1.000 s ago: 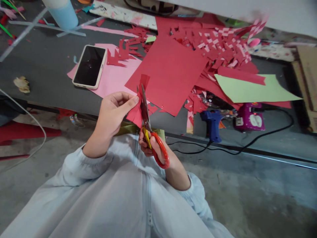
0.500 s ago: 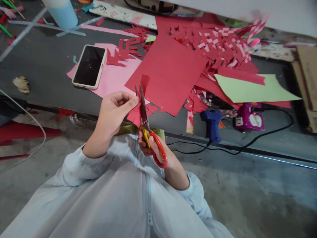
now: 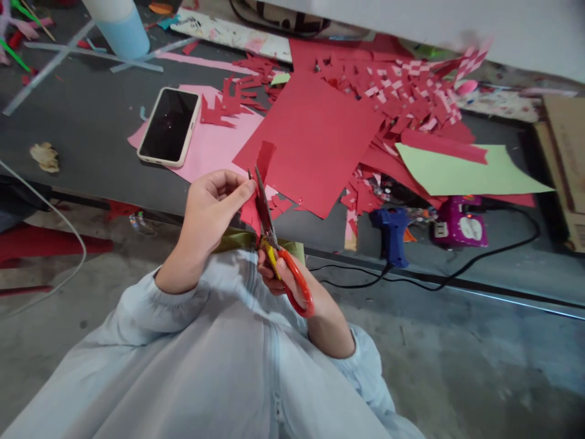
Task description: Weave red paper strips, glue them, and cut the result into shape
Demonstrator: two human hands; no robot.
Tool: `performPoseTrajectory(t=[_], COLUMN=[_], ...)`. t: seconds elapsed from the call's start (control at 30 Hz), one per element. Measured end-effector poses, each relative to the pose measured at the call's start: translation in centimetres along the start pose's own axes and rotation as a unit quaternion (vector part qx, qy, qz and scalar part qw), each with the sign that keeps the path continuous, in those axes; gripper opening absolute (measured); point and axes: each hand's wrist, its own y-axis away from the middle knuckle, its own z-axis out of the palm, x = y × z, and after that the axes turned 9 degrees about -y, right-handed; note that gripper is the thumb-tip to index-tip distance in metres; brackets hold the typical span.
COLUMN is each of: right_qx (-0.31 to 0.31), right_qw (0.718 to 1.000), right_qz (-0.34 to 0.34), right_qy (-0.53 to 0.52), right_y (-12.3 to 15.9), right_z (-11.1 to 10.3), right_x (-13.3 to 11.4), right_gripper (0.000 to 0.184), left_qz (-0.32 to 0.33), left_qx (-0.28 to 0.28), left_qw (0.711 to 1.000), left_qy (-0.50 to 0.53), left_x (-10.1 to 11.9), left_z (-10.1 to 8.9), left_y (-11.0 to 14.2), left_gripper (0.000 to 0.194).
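Between thumb and fingers, my left hand [image 3: 212, 210] pinches a small red paper piece [image 3: 249, 213] over the table's front edge. My right hand [image 3: 292, 280] grips scissors [image 3: 266, 213] with red and yellow handles, their blades slightly apart and pointing away from me. The blades lie against the red piece, close to my left fingertips; whether they are cutting into it I cannot tell. Just beyond is a large red sheet [image 3: 315, 134], with a narrow red strip [image 3: 265, 157] at its near left edge. A pink sheet [image 3: 219, 143] lies to the left.
A phone [image 3: 169, 126] rests on the pink sheet. Red paper cuttings [image 3: 402, 91] are heaped at the back. To the right are a green sheet [image 3: 470, 171], a blue glue gun [image 3: 393, 235], a purple power adapter [image 3: 461, 225] and a black cord [image 3: 439, 286]. A bottle [image 3: 121, 30] stands back left.
The scissors and my right hand have shifted slightly toward me and to the right. My left hand keeps its pinch on the red piece. The whole view has moved a little.
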Motion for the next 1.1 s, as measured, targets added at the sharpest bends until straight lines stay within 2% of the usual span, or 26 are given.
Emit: performPoseTrajectory(t=[0.1, 0.23, 0.4, 0.5, 0.57, 0.6, 0.7, 0.9, 1.1], right_qx=[-0.001, 0.024, 0.057, 0.111, 0.146, 0.173, 0.191, 0.215, 0.223], right_qw=[1.000, 0.999, 0.996, 0.988, 0.977, 0.964, 0.944, 0.937, 0.938], right_qz=[0.003, 0.007, -0.029, -0.094, -0.151, -0.200, -0.268, -0.270, -0.265], right_qy=[0.007, -0.037, -0.062, -0.045, -0.037, -0.035, -0.032, -0.049, 0.010], right_y=[0.6, 0.8, 0.1, -0.8, -1.6, -1.9, -2.9, -3.7, -3.7], right_z=[-0.2, -0.5, -0.8, -0.5, -0.1, 0.1, 0.9, 1.6, 1.3], right_x=[-0.3, -1.0, -3.6, -5.5, -6.5, -6.9, -7.7, -8.1, -8.3], right_gripper=[0.040, 0.046, 0.056, 0.057, 0.053, 0.050, 0.049, 0.051, 0.056], left_qz=[0.026, 0.045, 0.058, 0.059, 0.030, 0.021, 0.000, -0.025, -0.068], left_qx=[0.023, 0.053, 0.055, 0.014, -0.028, -0.047, -0.107, -0.148, -0.188], left_qw=[0.999, 0.997, 0.995, 0.994, 0.989, 0.986, 0.975, 0.964, 0.962], left_qy=[-0.006, -0.035, -0.054, -0.094, -0.139, -0.159, -0.197, -0.219, -0.185], left_x=[-0.4, -0.8, -0.7, 0.2, 1.1, 1.5, 2.4, 2.7, 2.8], left_z=[-0.3, -1.0, -1.5, -1.2, -0.9, -0.7, -0.4, -0.2, -0.3], left_y=[-0.3, -0.8, -0.8, -0.1, 0.5, 0.8, 1.4, 1.7, 1.7], left_gripper=[0.022, 0.020, 0.019, 0.018, 0.015, 0.014, 0.017, 0.022, 0.022])
